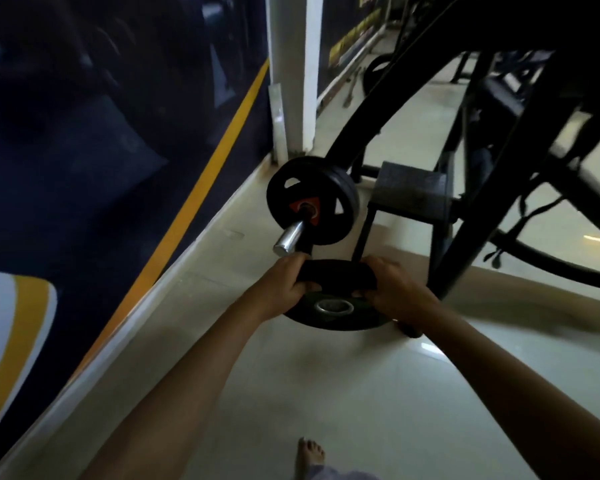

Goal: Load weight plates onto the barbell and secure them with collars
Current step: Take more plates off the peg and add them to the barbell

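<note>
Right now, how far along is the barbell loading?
Done: a loaded plate already sits on the barbell sleeve. In hand: the left hand and right hand grip a second plate, held nearly flat just below the sleeve's bare end. Left: slide that plate on and fit a collar; no collar shows in view.

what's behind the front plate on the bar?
Another black plate sits close behind the front plate, only its rim showing on the right. Its face and anything further along the bar are covered.
</note>
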### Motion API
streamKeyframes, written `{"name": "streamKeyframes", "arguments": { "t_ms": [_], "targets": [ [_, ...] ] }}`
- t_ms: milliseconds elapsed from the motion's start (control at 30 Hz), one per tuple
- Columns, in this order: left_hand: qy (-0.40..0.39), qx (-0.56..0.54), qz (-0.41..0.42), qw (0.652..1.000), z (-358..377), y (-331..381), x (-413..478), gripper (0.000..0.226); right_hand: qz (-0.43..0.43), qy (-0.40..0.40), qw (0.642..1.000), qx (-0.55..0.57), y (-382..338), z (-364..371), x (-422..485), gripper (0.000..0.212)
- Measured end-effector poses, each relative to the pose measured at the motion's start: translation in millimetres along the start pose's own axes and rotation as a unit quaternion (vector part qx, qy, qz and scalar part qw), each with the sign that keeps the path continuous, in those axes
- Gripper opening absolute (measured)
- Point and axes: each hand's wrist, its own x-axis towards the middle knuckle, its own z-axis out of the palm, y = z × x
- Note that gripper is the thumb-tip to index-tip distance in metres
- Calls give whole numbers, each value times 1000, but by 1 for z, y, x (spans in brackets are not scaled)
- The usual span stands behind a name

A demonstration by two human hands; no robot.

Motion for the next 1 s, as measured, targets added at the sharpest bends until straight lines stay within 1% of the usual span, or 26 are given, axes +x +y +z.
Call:
{"name": "streamKeyframes", "arguments": {
  "t_ms": [33,67,133,200,233,367,467,600,700,800,900,1000],
  "targets": [
    [-1,4,11,1000,-1,2,4,25,-1,-9,1000,-3,4,-4,2,38],
    [-3,8,13,1000,-4,13,5,26,6,-1,1000,-12,5,-12,1,39],
    [19,15,46,999,-5,30,8,29,-2,8,1000,-28,-2,-32,-13,42],
    [46,31,75,996,-2,50,8,31,9,49,999,-23,-3,-53,-31,43],
    [46,36,103,993,2,72,6,32,9,81,996,-22,0,-69,-49,44],
    [-2,17,183,983,16,156,8,35,21,178,982,-59,16,-130,-116,41],
    [-35,13,218,975,28,213,9,29,35,207,975,-78,29,-169,-158,38],
    [-26,18,261,965,47,274,7,29,25,244,967,-74,44,-214,-205,42],
    [-18,9,279,960,57,312,9,30,16,255,965,-66,56,-246,-227,47],
    [-9,2,282,959,63,342,15,30,9,264,963,-49,64,-275,-235,46],
    [18,23,278,960,61,364,26,30,-6,264,964,-37,71,-301,-230,46],
    [23,28,272,962,51,379,39,29,-16,266,963,-33,74,-321,-216,49]
  ]
}}
